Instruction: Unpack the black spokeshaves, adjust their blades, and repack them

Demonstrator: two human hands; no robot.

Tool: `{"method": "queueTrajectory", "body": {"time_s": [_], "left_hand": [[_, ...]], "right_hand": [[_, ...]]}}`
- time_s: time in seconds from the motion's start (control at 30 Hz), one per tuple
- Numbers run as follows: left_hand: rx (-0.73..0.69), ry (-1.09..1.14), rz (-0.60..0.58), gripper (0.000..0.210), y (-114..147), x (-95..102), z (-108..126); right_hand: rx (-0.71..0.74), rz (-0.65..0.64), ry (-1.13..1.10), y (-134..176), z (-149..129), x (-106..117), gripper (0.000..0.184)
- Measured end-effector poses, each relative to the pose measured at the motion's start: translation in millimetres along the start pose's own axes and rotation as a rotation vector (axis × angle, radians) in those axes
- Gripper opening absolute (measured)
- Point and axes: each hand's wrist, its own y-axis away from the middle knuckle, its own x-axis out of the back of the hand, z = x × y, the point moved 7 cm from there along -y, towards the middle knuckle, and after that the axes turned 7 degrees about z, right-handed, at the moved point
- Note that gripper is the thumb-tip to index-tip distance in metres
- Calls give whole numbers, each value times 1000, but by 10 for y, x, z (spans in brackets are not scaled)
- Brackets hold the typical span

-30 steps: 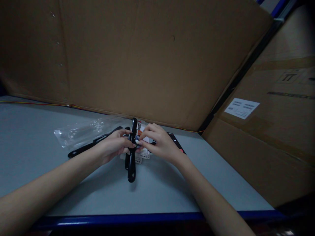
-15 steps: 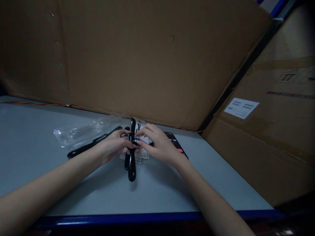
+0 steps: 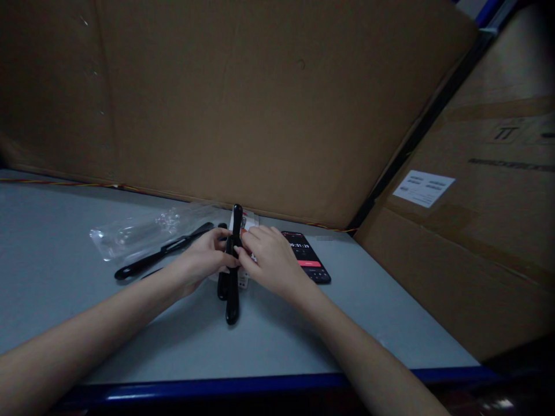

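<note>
A long black bar-shaped piece with rounded ends [image 3: 233, 294] stands upright in view, held at its middle between both hands. My left hand [image 3: 207, 254] pinches it from the left, thumb in front. From the right, my right hand [image 3: 271, 257] presses its bent fingers and thumb against the same middle part, which the fingers partly hide. Directly behind lies a second black piece [image 3: 222, 288] of similar shape. Printed cards [image 3: 250, 220] show beneath and behind the hands. To the left rests a long black handled tool [image 3: 143, 267] with a slotted middle.
Crumpled clear plastic packaging [image 3: 130, 234] lies at the back left. A phone [image 3: 312, 263] with a running timer is to the right of my right hand. Cardboard [image 3: 243, 115] walls the back, and a labelled carton [image 3: 468, 248] stands right. The grey table [image 3: 182, 352] has a blue front edge.
My right hand has turned and closed in on the bar's middle, where a shiny part showed before. More of the phone is uncovered. The bar remains held in about the same place.
</note>
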Motion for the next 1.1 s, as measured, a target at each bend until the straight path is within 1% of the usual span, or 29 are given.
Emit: {"method": "queueTrajectory", "body": {"time_s": [0.1, 0.23, 0.33, 0.47, 0.57, 0.7, 0.83, 0.9, 0.97, 1.07, 1.1], "left_hand": [[10, 21, -21, 55, -3, -1, -12], [-1, 47, -58, 54, 2, -13, 7], [-30, 32, -49, 54, 1, -10, 24], [-57, 30, -69, 46, 1, -39, 39], [-76, 50, -79, 46, -4, -47, 49], [-133, 97, -123, 46, -7, -65, 63], [-158, 110, -114, 42, -3, -61, 59], [-142, 105, -92, 41, -5, -50, 55], [-117, 114, -65, 40, -15, -24, 61], [-102, 182, -55, 35, -28, 18, 113], [-103, 209, -48, 32, -31, 34, 137]], "right_hand": [[4, -9, -19, -3, 25, 17, 19], [14, -31, -34, -4, 64, 52, 25], [42, -40, -7, -5, 22, 52, 26], [64, -21, 44, -7, -67, 47, 24], [52, 13, 65, -8, -101, 53, 24], [17, 57, 73, -7, -122, 54, 26], [-35, 67, 61, -11, -118, 46, 28], [-82, 63, -7, -16, -65, 45, 30], [-170, 58, -149, -17, 54, 36, 33], [-408, 59, -497, 16, 324, -35, 37], [-500, 30, -643, 39, 395, -99, 38]]}}
